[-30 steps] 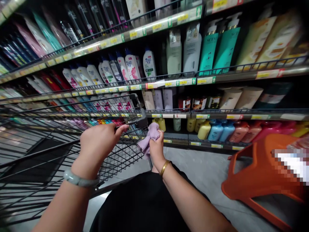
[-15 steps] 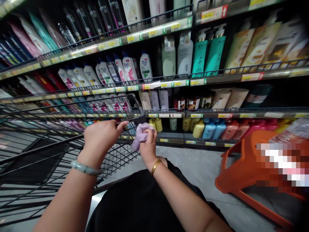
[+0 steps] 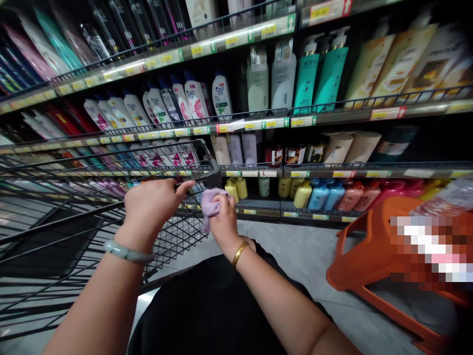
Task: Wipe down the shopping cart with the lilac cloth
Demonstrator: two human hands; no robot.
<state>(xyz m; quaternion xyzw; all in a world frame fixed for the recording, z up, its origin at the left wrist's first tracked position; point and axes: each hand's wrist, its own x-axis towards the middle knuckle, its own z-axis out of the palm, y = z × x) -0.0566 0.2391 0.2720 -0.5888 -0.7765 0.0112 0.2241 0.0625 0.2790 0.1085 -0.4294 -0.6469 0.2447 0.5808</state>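
Observation:
My left hand (image 3: 148, 209), with a pale green bangle on the wrist, is closed on the top rail of a black wire shopping cart (image 3: 213, 170). Its thumb points along the rail toward the cart's plastic corner. In my right hand (image 3: 226, 224) is a bunched light purple cloth (image 3: 210, 203), held just below and beside that corner. A gold bracelet circles the right wrist. Whether the cloth touches the cart I cannot tell.
Shelves of shampoo bottles (image 3: 220, 96), pump bottles (image 3: 305, 81) and jars (image 3: 274, 156) run across the front. An orange plastic stool (image 3: 354, 251) stands at the right on grey tiles, with a clear plastic-wrapped item (image 3: 449, 195) on it. The cart fills the left side.
My right hand and the purple cloth have shifted slightly left, and the cloth's folds hang differently. My left hand keeps its hold on the cart rail. The view has shifted slightly.

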